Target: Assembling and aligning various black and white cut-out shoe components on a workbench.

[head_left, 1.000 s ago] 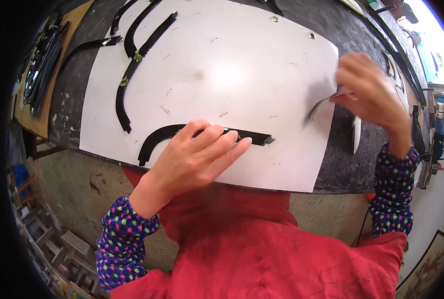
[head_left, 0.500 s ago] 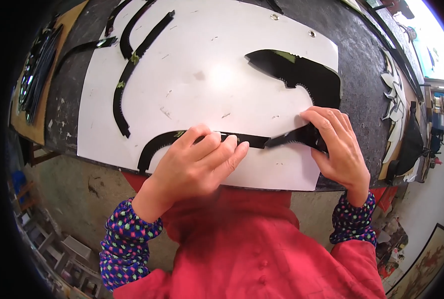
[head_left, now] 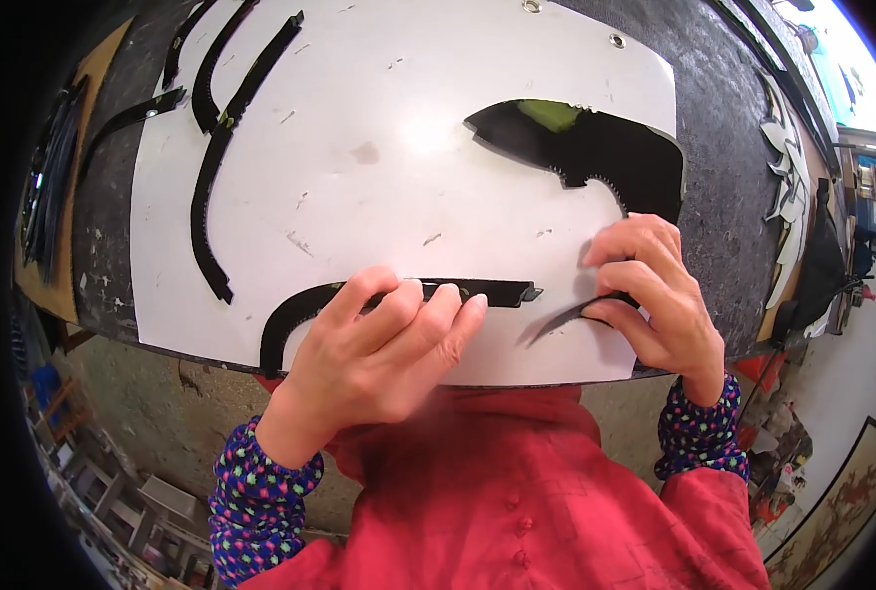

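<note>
Since the earlier frame the right hand (head_left: pixel 659 295) has drawn its thin black sliver (head_left: pixel 568 317) down and away from the big black sheet (head_left: pixel 595 152), upper right. The dark table (head_left: pixel 723 177) carries a white board (head_left: pixel 389 157). At lower centre a curved black strip (head_left: pixel 487 291) runs left-right under the left hand (head_left: pixel 389 344), fingers flat, pressing. Right grip pinches the sliver, just right of the strip's end.
</note>
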The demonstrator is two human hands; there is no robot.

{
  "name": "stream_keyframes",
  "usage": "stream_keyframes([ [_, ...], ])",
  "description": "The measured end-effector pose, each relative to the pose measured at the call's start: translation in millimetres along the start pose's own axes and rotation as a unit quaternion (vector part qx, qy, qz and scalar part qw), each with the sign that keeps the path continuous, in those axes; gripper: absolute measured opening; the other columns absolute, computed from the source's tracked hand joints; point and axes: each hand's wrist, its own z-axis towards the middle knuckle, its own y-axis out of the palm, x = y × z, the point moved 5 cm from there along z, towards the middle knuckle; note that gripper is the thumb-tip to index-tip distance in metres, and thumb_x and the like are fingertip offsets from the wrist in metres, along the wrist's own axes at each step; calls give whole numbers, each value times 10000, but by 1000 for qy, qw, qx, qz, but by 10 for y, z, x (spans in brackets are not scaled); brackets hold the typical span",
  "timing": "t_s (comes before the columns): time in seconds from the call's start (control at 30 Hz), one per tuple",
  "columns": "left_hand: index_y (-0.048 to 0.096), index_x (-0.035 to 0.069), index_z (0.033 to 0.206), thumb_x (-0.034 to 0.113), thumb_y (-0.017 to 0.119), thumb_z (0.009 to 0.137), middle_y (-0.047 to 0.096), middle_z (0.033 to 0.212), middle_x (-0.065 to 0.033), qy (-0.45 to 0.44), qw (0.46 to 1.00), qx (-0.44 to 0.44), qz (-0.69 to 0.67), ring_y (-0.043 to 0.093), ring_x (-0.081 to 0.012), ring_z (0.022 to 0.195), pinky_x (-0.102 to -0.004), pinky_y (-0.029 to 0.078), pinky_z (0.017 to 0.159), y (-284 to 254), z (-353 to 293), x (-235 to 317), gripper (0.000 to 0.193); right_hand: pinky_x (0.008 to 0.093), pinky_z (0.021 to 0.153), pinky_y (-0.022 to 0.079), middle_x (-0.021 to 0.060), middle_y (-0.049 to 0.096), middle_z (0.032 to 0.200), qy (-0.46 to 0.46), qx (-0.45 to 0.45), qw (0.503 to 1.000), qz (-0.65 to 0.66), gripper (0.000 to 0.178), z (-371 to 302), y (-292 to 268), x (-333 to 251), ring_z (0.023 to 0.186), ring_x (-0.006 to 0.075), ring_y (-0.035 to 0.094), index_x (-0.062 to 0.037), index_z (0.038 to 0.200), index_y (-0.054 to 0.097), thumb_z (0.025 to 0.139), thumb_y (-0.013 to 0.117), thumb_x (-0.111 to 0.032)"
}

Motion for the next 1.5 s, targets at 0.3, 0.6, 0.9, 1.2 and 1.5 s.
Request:
stream_keyframes([
  [0.3, 728, 62, 1107, 75, 656, 775, 611, 1017, -12, -3, 999, -28, 26, 548, -163, 885, -338, 489, 848, 8, 14, 23, 340, 421, 960, 362, 31, 578, 795, 79, -1, 996, 33, 136, 6, 86, -13, 805, 224, 541, -83, 834, 687, 809, 770, -187],
  [0.6, 746, 58, 1083, 67, 663, 798, 594, 1003, -5, -4, 999, -28, 20, 536, -154, 880, -335, 477, 857, 2, 23, 17, 297, 359, 887, 353, 11, 558, 786, 127, -7, 991, 50, 88, 39, 86, 4, 815, 197, 520, -90, 821, 687, 838, 742, -156],
  [0.9, 771, 103, 1114, 45, 676, 759, 620, 1067, -16, 1, 999, -40, 18, 537, -182, 893, -356, 499, 764, 9, 5, 20, 372, 354, 894, 349, 14, 568, 806, 153, 1, 987, 53, 93, 14, 123, 14, 833, 203, 506, -81, 833, 682, 866, 716, -161],
  [1.2, 746, 51, 1114, 54, 664, 792, 602, 1007, -10, -6, 999, -42, 21, 544, -156, 879, -335, 481, 838, -10, 1, 17, 333, 350, 879, 348, 15, 559, 807, 151, 11, 987, 51, 100, 14, 143, 18, 825, 204, 494, -75, 823, 672, 875, 706, -154],
  [1.5, 753, 56, 1119, 38, 664, 787, 605, 1000, -14, -3, 999, -39, 34, 544, -156, 870, -326, 488, 822, -14, -15, 17, 344, 358, 900, 335, 17, 539, 798, 147, 20, 988, 38, 104, 12, 175, 13, 820, 203, 475, -74, 822, 679, 875, 710, -157],
])
